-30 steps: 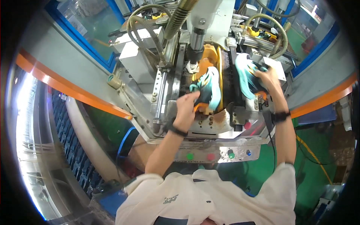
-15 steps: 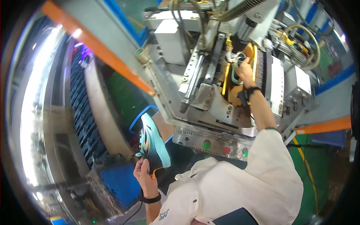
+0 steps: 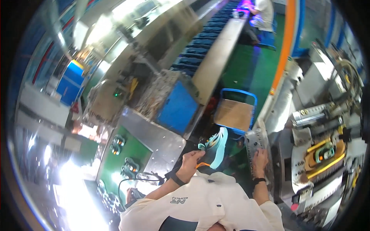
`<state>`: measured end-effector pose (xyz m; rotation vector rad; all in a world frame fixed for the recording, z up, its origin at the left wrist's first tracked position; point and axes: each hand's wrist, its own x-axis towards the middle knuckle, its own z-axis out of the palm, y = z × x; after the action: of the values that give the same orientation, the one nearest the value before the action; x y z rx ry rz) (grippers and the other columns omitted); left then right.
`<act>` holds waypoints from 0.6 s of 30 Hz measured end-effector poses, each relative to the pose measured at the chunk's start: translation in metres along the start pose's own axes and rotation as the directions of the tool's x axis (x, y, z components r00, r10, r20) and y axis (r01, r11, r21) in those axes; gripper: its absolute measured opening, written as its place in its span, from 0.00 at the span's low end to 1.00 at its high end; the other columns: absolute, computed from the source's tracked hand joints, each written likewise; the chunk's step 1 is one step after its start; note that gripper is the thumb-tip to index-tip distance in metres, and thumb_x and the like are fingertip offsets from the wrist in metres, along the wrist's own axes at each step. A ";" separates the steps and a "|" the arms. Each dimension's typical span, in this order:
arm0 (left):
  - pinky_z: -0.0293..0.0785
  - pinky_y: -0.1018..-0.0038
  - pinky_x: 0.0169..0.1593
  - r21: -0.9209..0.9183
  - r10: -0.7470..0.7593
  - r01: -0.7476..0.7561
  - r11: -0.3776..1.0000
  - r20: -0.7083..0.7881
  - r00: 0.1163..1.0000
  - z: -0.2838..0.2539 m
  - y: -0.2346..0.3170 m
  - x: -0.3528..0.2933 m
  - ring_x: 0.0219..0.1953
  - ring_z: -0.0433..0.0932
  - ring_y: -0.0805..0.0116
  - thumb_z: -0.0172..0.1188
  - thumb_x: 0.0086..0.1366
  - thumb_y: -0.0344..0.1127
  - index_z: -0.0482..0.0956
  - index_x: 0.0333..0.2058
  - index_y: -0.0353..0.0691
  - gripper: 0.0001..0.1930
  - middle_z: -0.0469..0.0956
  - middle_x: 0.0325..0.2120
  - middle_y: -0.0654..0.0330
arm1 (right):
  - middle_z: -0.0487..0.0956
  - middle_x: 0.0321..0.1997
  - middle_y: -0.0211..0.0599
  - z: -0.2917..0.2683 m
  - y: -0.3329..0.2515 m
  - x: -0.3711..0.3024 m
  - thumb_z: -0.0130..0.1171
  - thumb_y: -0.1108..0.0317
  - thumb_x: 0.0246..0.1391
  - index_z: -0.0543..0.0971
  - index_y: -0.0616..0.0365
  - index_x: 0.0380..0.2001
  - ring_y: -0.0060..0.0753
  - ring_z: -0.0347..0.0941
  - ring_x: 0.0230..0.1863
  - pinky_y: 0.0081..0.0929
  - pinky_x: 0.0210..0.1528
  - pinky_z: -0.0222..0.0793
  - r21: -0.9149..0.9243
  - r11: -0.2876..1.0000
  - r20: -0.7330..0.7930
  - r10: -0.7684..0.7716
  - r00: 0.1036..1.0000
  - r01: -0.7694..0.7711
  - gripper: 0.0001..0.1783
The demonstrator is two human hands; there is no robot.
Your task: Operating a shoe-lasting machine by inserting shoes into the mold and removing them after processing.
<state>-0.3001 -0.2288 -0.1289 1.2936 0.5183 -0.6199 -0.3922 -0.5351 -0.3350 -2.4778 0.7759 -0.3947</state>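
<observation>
In front of the pale shirt (image 3: 200,210), a small printed mark w/ dark lettering (image 3: 179,200) can be seen on the chest; fine detail on the control panel (image 3: 257,138) is too blurred to be read, fwiw. Just past the shirt, a teal-and-black shoe (image 3: 219,151) is held up off any surface by the left hand (image 3: 190,163), pinched btwn thumb & fingers at the dark upper, w/ an orange strip hanging at the near end. The thick light-teal sole is turned to the right, and the toe is pointed away, toward the blue-railed cart (image 3: 234,114) w/ its brown board.

The right hand (image 3: 260,159) is held over the panel w/ fingers partly bent & nothing seen in the grip; whether the panel is actually pressed or touched can't be told from here.

Re edges: a gap is left btwn the shoe's sole and the panel's near-side edge, approx same for the cart's front rail. On the left, the shoe's side is faced by the corner of a steel table (image 3: 169,144) and a blue box (image 3: 178,107). More room is given farther off, where green floor (image 3: 246,73) is seen btwn the pale bench (image 3: 217,57) and the orange frame edge (image 3: 285,46). Far right, a teal-rimmed dark piece (image 3: 326,153) is seated btwn yellow bars in the machine (image 3: 300,169).
</observation>
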 end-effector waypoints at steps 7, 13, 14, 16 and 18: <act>0.81 0.68 0.35 -0.312 0.059 -0.143 0.939 -0.265 0.963 -0.110 -0.021 0.001 0.33 0.81 0.58 0.61 0.59 0.26 0.78 0.35 0.26 0.08 0.80 0.33 0.51 | 0.76 0.39 0.46 -0.003 -0.002 0.003 0.55 0.72 0.52 0.77 0.58 0.40 0.53 0.73 0.44 0.42 0.47 0.69 0.048 0.997 -0.033 -0.066 0.997 0.067 0.10; 0.80 0.67 0.34 -0.291 0.085 -0.288 0.912 -0.552 0.829 -0.261 -0.035 0.034 0.30 0.81 0.61 0.63 0.58 0.27 0.79 0.34 0.25 0.09 0.80 0.31 0.52 | 0.78 0.40 0.48 0.002 -0.060 0.041 0.59 0.73 0.52 0.77 0.62 0.43 0.48 0.75 0.41 0.37 0.46 0.71 0.013 1.000 -0.047 0.002 0.999 -0.002 0.14; 0.83 0.65 0.34 -0.197 0.133 -0.316 0.928 -0.618 0.775 -0.293 -0.047 0.049 0.31 0.82 0.60 0.60 0.60 0.27 0.78 0.36 0.25 0.09 0.80 0.33 0.50 | 0.78 0.42 0.47 0.014 -0.059 0.061 0.59 0.73 0.53 0.77 0.63 0.44 0.46 0.76 0.42 0.35 0.46 0.71 0.042 0.997 -0.095 -0.059 0.994 0.063 0.14; 0.82 0.66 0.34 -0.295 0.158 -0.407 0.864 -0.610 0.776 -0.347 -0.045 0.068 0.33 0.81 0.60 0.60 0.59 0.26 0.78 0.35 0.24 0.09 0.80 0.33 0.50 | 0.79 0.45 0.44 0.015 -0.106 0.089 0.57 0.70 0.58 0.76 0.65 0.48 0.37 0.76 0.43 0.30 0.48 0.71 0.291 0.921 -0.103 -0.240 0.965 0.260 0.16; 0.80 0.67 0.32 -0.037 0.353 -0.516 0.856 -0.688 0.634 -0.398 -0.042 0.093 0.32 0.80 0.63 0.63 0.58 0.30 0.77 0.34 0.26 0.11 0.79 0.33 0.52 | 0.79 0.46 0.42 0.030 -0.152 0.121 0.56 0.70 0.61 0.76 0.65 0.49 0.32 0.75 0.44 0.28 0.48 0.71 0.460 0.843 -0.177 -0.222 0.959 0.280 0.15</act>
<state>-0.2648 0.1416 -0.3024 1.3294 0.7925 0.3503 -0.2155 -0.4884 -0.2623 -2.0914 0.3317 -0.7386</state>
